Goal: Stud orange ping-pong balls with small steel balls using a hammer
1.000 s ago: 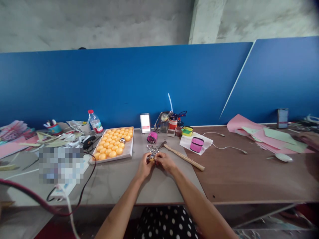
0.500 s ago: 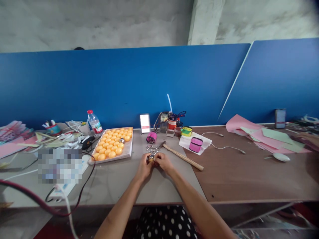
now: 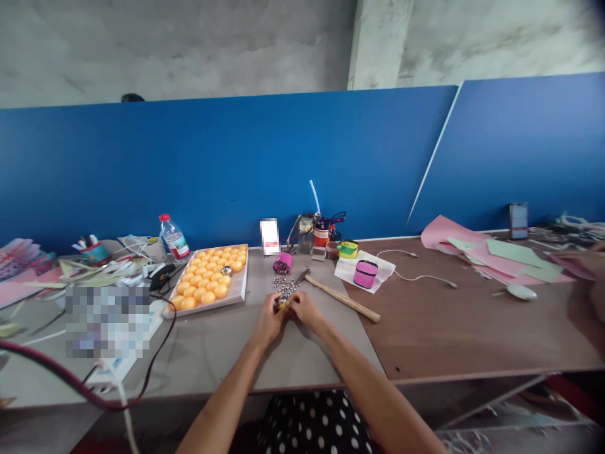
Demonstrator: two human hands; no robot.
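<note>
My left hand point(image 3: 270, 316) and my right hand point(image 3: 303, 308) meet over the grey mat, fingertips closed around a small orange ball with shiny metal on it point(image 3: 283, 302). Fingers cover most of this ball. Just beyond it lie loose silvery metal pieces point(image 3: 285, 287), too small to name surely. A hammer point(image 3: 344, 299) with a wooden handle rests to their right. On the left, a shallow white tray point(image 3: 240, 289) carries rows of orange balls point(image 3: 208, 272), and one silvery ball point(image 3: 227, 270) sits among them.
A pink container point(image 3: 282, 263) lies behind the metal pieces. Further right are a pink pouch point(image 3: 365, 274) on white paper, cables and coloured sheets point(image 3: 510, 252). A water bottle point(image 3: 175, 240), power strip point(image 3: 127, 353) and cords crowd the left. Another person's hand point(image 3: 588, 258) shows at the right edge.
The view has shifted slightly, so most table items appear a little further left. Both hands stay together on the ball, with only slight finger movement.
</note>
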